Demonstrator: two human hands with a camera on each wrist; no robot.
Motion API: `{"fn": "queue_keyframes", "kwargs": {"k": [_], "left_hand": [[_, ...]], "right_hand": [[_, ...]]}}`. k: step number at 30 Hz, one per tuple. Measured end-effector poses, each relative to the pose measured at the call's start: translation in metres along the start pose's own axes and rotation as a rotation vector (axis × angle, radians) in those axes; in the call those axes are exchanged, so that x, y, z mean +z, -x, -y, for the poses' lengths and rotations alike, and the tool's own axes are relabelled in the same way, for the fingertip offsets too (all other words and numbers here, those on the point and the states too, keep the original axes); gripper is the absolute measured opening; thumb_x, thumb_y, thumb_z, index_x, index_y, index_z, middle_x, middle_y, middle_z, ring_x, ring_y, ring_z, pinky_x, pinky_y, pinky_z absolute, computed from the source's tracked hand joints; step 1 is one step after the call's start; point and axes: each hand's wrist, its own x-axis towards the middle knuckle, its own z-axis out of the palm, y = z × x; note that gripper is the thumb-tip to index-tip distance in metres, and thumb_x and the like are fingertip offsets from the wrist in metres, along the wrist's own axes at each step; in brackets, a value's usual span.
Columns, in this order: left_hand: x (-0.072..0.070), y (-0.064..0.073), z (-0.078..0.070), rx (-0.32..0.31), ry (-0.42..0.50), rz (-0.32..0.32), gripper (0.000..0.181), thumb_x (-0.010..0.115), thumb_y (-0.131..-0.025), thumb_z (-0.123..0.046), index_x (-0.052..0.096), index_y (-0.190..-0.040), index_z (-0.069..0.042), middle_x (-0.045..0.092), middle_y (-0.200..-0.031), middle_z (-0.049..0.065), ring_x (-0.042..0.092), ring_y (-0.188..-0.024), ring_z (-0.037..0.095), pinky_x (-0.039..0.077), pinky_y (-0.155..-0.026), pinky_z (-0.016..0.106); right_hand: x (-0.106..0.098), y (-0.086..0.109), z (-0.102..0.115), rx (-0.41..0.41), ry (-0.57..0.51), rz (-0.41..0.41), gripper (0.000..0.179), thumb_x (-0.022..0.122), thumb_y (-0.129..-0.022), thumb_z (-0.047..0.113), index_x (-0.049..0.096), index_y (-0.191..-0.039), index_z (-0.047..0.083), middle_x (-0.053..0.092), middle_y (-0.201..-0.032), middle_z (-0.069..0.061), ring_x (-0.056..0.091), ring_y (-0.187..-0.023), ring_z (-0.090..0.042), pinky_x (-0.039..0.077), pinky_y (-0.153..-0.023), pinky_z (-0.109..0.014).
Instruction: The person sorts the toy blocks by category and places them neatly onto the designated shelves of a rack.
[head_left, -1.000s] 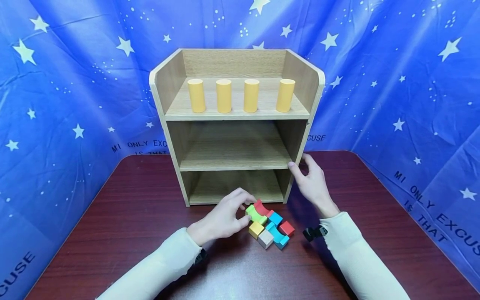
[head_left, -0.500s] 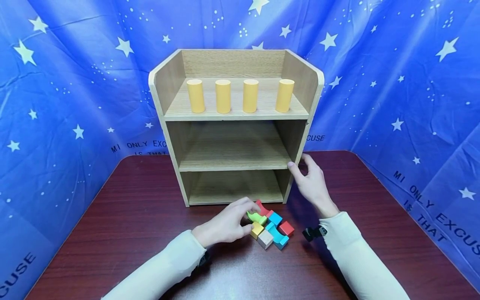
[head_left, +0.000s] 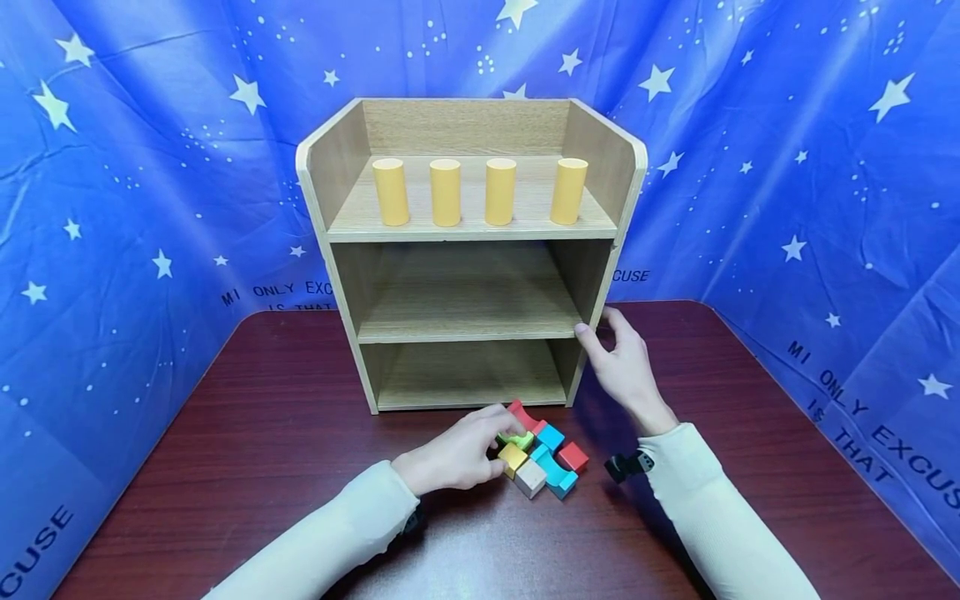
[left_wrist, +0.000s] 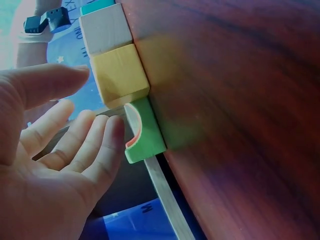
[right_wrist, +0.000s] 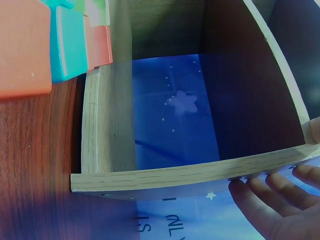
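1. We find the left hand [head_left: 459, 452] beside the yellow cube [left_wrist: 120, 72] and green arch block [left_wrist: 150, 134], thumb and fingers parted, gripping nothing.
2. We observe the right hand [head_left: 627, 373] pinching the wooden shelf unit [head_left: 465, 308] at its right side.
3. Both blocks lie on the table [head_left: 247, 467].

Red, blue, green, yellow and whitish blocks [head_left: 556, 473]; pale wood-grained shelf [head_left: 472, 300]; yellow cylinders [head_left: 446, 194]; red-brown table [head_left: 495, 554]; white-starred blue curtain [head_left: 750, 217]

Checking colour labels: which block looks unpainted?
The pale cube between the yellow cube and the blue notched block. It alone in the cluster lacks a bright colour.
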Motion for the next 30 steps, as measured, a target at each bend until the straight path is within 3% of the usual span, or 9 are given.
{"fn": "queue_keyframes", "kwargs": {"k": [8,21,26,30], "left_hand": [[0.0032,-0.0010,0.0007,0.029,-0.057,0.012,0.037,0.073,-0.079,-0.006,0.060,-0.114,-0.011,0.056,-0.113,-0.002,0.055,-0.100,0.012,0.044,-0.082,0.017],[0.0071,-0.0048,0.0028,0.056,-0.096,0.023,0.038,0.073,-0.078,-0.004,0.062,-0.114,-0.011,0.055,-0.111,-0.003,0.052,-0.097,0.012,0.042,-0.082,0.017],[0.0076,-0.0049,0.0032,0.061,-0.107,0.018,0.037,0.074,-0.078,-0.004,0.062,-0.113,-0.011,0.056,-0.110,-0.003,0.052,-0.096,0.012,0.042,-0.083,0.017],[0.0074,-0.0046,0.0026,0.060,-0.115,0.022,0.036,0.074,-0.078,-0.005,0.063,-0.113,-0.011,0.056,-0.112,-0.003,0.052,-0.098,0.010,0.043,-0.086,0.018]], "right_hand": [[0.0006,-0.0005,-0.0001,-0.008,-0.013,0.002,0.043,0.059,-0.094,0.037,0.055,-0.126,0.008,0.063,-0.113,-0.010,0.060,-0.102,-0.022,0.050,-0.082,-0.041],[0.0004,0.0001,-0.0008,0.000,-0.009,-0.003,0.044,0.058,-0.094,0.037,0.055,-0.126,0.008,0.063,-0.113,-0.011,0.060,-0.102,-0.023,0.050,-0.082,-0.039],[0.0000,-0.0005,-0.0008,-0.001,0.000,-0.005,0.043,0.059,-0.094,0.037,0.055,-0.126,0.009,0.063,-0.112,-0.009,0.060,-0.102,-0.020,0.049,-0.080,-0.026],[-0.0001,-0.0004,-0.0011,-0.003,-0.002,-0.002,0.043,0.059,-0.093,0.037,0.055,-0.126,0.009,0.063,-0.113,-0.009,0.060,-0.102,-0.020,0.048,-0.079,-0.024]]}}
